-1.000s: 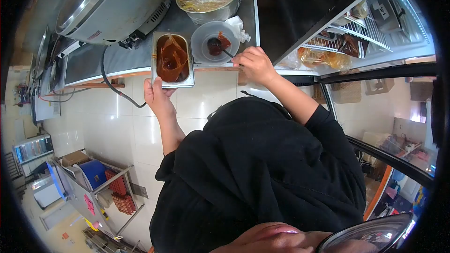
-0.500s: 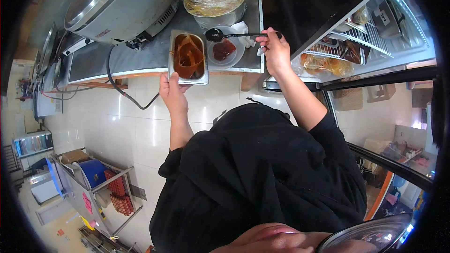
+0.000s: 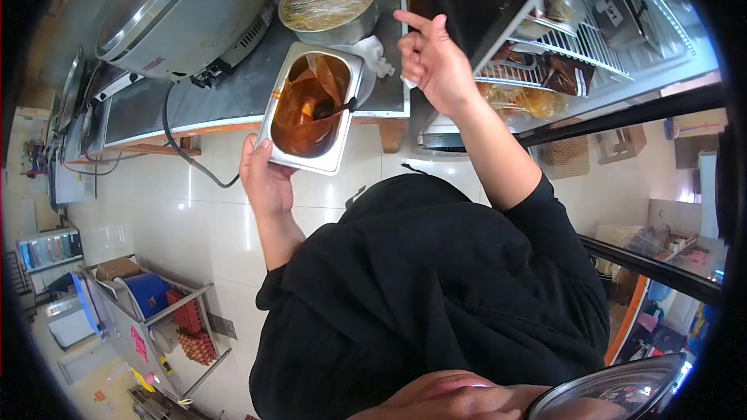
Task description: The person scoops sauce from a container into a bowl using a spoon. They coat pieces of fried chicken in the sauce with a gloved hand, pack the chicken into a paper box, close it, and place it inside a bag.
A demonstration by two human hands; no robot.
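Observation:
My left hand point(image 3: 267, 179) grips the near left corner of a steel food pan point(image 3: 340, 157), raised and tilted in front of the counter edge. Dark red-brown sauce point(image 3: 299, 138) coats its inside. A black ladle point(image 3: 336, 110) rests in the pan, its handle over the right rim. To the right, my right hand point(image 3: 438, 58) is in the air, holding no tool; its index finger is stretched out and the other fingers are loosely bent. A small white patch shows by its lower fingers. The clear plastic bowl point(image 3: 366, 96) is mostly hidden behind the pan.
A film-covered metal pot point(image 3: 331, 4) and crumpled white tissue point(image 3: 376, 54) stand on the dark counter point(image 3: 210, 97). A large grey cooker point(image 3: 194, 19) is at the left, with a black cable point(image 3: 183, 148) hanging down. An open fridge point(image 3: 615, 54) holding bagged food is at the right.
The ladle has gone from my right hand into the pan. My right hand has let go and risen slightly. The pan has come closer and now covers most of the plastic bowl.

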